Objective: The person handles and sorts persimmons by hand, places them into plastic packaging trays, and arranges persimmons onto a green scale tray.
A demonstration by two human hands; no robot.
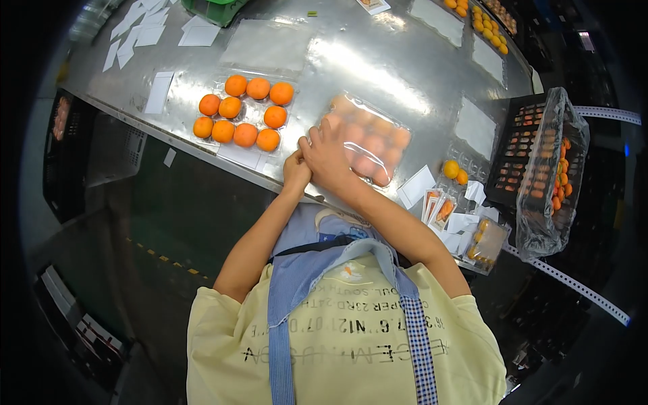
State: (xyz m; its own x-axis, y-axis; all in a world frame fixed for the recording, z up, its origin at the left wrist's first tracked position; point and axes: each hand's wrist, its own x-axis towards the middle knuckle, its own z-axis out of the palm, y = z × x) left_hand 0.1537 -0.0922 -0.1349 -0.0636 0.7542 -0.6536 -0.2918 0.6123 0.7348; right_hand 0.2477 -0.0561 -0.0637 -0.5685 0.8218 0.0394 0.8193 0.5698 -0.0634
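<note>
A closed clear plastic fruit box (374, 138) full of orange fruit lies on the metal table in front of me. My right hand (327, 154) rests on its left edge, fingers stretched out across the lid. Close beside it, my left hand (297, 171) has its fingers curled together near the box's lower left corner; whatever they pinch is hidden. To the left sits an open clear tray (253, 118) holding several oranges (245, 135), with some hollows bare and its lid (264, 47) folded back flat.
White cards (159, 92) lie on the metal table (358, 67), near a green container (214, 10). At right are a tray with two oranges (451, 169), printed cards (440, 206), a filled small box (487, 244) and a black crate (518, 152) lined with plastic. More fruit trays (489, 30) stand farther back.
</note>
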